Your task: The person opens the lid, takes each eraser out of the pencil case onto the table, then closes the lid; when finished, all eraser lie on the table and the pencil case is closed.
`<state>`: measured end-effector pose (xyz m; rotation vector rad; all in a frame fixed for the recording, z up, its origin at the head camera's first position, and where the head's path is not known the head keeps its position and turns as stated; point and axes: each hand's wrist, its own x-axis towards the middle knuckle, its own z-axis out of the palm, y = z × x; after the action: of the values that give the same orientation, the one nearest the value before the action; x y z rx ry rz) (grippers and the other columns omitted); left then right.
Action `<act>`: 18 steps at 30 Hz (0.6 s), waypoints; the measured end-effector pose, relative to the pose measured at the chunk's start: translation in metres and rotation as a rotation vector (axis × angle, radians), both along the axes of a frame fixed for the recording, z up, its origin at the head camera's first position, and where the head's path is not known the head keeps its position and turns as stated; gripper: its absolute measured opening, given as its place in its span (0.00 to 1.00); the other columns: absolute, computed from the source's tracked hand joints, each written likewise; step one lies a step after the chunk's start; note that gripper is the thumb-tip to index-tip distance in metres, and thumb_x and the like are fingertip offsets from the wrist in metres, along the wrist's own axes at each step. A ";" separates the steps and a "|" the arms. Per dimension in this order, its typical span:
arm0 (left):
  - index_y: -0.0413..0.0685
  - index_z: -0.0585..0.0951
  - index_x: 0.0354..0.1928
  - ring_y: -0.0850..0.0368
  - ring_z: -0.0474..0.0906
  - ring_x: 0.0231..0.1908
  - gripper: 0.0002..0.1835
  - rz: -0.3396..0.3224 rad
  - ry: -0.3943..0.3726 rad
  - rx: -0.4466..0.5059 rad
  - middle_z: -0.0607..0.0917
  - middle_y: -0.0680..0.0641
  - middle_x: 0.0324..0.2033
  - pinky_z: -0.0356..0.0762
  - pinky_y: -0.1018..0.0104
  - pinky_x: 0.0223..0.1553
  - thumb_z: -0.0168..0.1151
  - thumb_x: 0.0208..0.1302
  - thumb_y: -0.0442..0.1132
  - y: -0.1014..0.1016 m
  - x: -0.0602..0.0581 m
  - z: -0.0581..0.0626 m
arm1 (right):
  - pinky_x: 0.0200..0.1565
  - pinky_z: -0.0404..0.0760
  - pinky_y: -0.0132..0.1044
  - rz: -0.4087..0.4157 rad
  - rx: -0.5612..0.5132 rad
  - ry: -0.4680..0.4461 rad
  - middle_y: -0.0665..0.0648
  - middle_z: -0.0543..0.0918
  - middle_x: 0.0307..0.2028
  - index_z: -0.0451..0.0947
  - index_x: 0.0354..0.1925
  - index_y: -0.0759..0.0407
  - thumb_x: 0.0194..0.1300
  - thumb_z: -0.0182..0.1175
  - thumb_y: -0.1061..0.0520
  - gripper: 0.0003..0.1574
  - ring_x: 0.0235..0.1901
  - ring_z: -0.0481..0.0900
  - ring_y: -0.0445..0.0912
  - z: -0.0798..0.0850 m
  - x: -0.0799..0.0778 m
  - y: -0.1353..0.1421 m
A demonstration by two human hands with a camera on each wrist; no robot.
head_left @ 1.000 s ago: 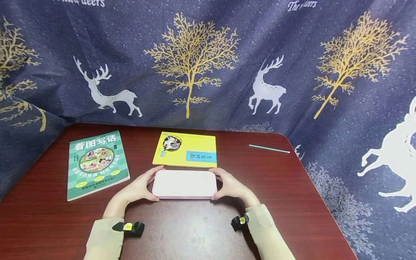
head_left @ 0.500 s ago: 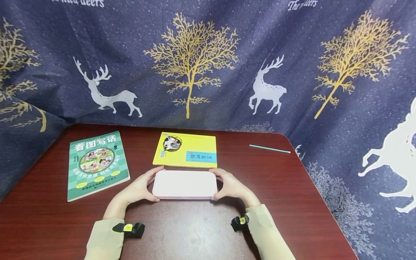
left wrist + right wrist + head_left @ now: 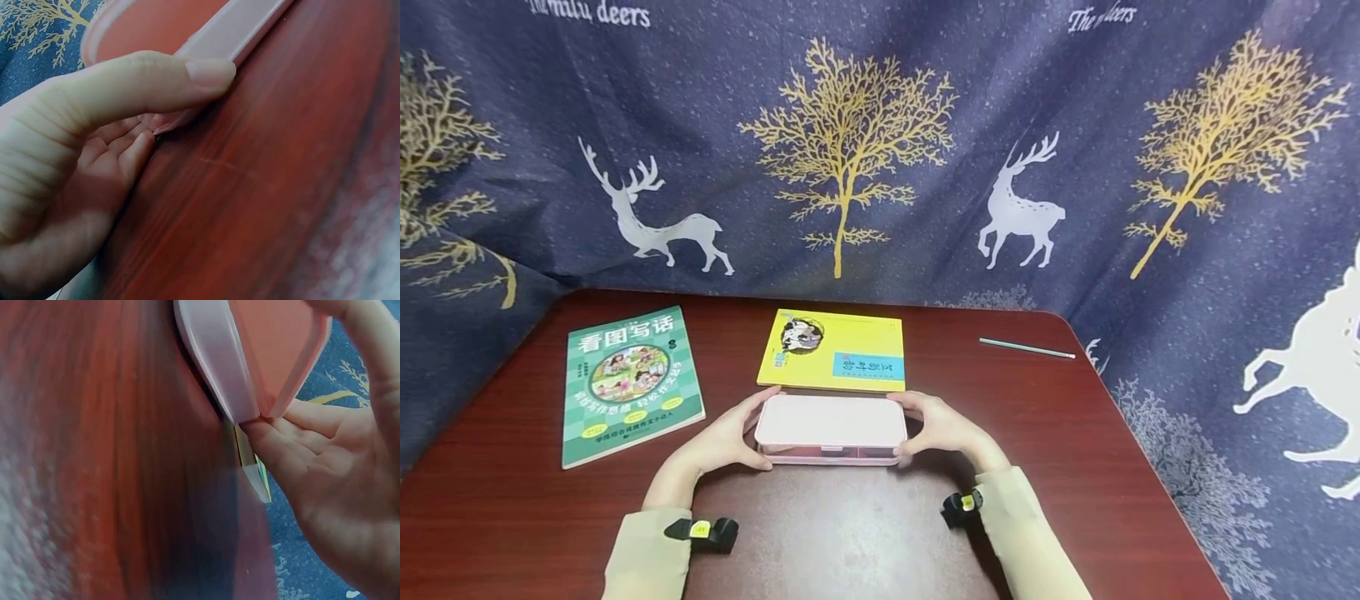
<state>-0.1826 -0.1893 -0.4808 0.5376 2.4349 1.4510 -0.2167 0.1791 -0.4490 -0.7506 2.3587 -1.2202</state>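
Observation:
A flat, rounded pencil case [image 3: 831,423] with a white lid and pink edges lies crosswise on the brown table. Its lid is tilted up at the front, where a dark reddish gap and a small tab show. My left hand [image 3: 722,437] grips the left end, thumb at the front corner and fingers behind. At the other end my right hand [image 3: 943,429] holds it in the same way. In the right wrist view the salmon inner lid [image 3: 278,344] stands at an angle to the pale base [image 3: 215,356]. Most of the inside is hidden.
Just behind the case lies a yellow book [image 3: 831,350]. A green book [image 3: 632,383] is to the left, and a thin pale-blue pencil [image 3: 1027,347] at the back right. Beyond the table's far edge hangs a dark blue cloth [image 3: 917,233] with deer and trees.
The lid of the pencil case has lifted at its front edge, baring a gap that was not there before. Both hands keep their places at the ends; the head view has shifted slightly.

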 end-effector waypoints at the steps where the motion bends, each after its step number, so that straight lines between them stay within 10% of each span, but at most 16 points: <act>1: 0.43 0.53 0.75 0.35 0.55 0.72 0.61 0.002 -0.015 0.010 0.60 0.33 0.72 0.62 0.67 0.70 0.81 0.40 0.36 0.000 0.000 0.000 | 0.67 0.71 0.52 -0.001 0.009 -0.004 0.68 0.73 0.64 0.64 0.67 0.70 0.46 0.75 0.58 0.52 0.64 0.72 0.60 0.001 0.000 0.001; 6: 0.43 0.51 0.76 0.38 0.56 0.71 0.63 0.001 -0.040 0.049 0.60 0.35 0.72 0.54 0.90 0.59 0.81 0.39 0.35 -0.001 -0.002 -0.001 | 0.66 0.73 0.54 0.004 0.009 0.008 0.67 0.75 0.62 0.66 0.66 0.70 0.51 0.73 0.56 0.48 0.63 0.74 0.59 0.005 -0.004 0.003; 18: 0.38 0.48 0.76 0.32 0.50 0.73 0.64 -0.014 -0.038 0.056 0.52 0.31 0.73 0.59 0.80 0.66 0.81 0.40 0.34 -0.001 -0.003 0.000 | 0.64 0.76 0.48 0.027 -0.032 -0.023 0.67 0.77 0.60 0.70 0.64 0.70 0.56 0.71 0.56 0.41 0.61 0.76 0.59 0.006 -0.013 0.006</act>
<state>-0.1861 -0.1904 -0.4810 0.5326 2.3633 1.5143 -0.2293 0.1852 -0.4430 -0.7720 2.3078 -1.2514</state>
